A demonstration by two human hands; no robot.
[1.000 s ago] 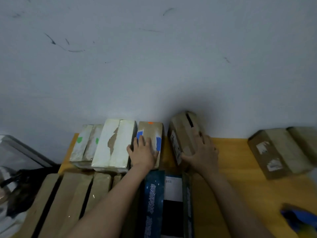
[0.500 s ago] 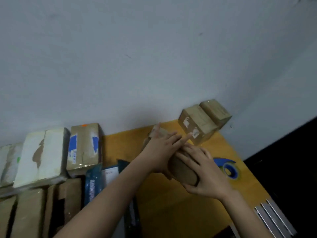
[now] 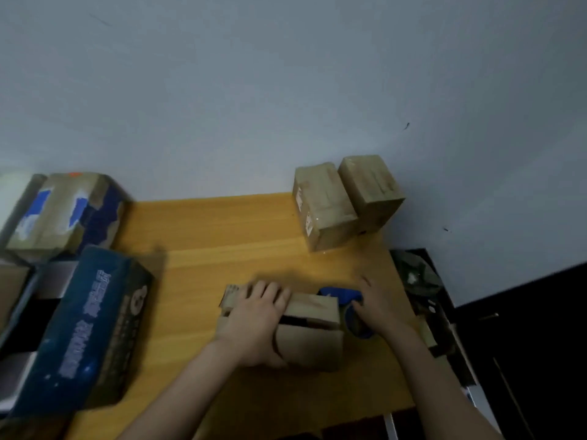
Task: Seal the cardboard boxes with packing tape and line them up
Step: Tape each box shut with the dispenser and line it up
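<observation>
The yellow wooden worktop runs back to a grey wall. At its left edge lies a large dark blue printed carton with a line of pale characters along its side, too blurred to read. Behind it sits a brown cardboard box with blue patches. At the back right two taped brown cardboard boxes stand touching, side by side: the left one bears two small white labels that cannot be read, while the right one is plain. Near the front edge lies a small brown cardboard box with a dark gap between its flaps. The left hand grips it, fingers close together over its top. The right hand rests on a blue tape dispenser just beside the box; whether its fingers close round it cannot be told.
</observation>
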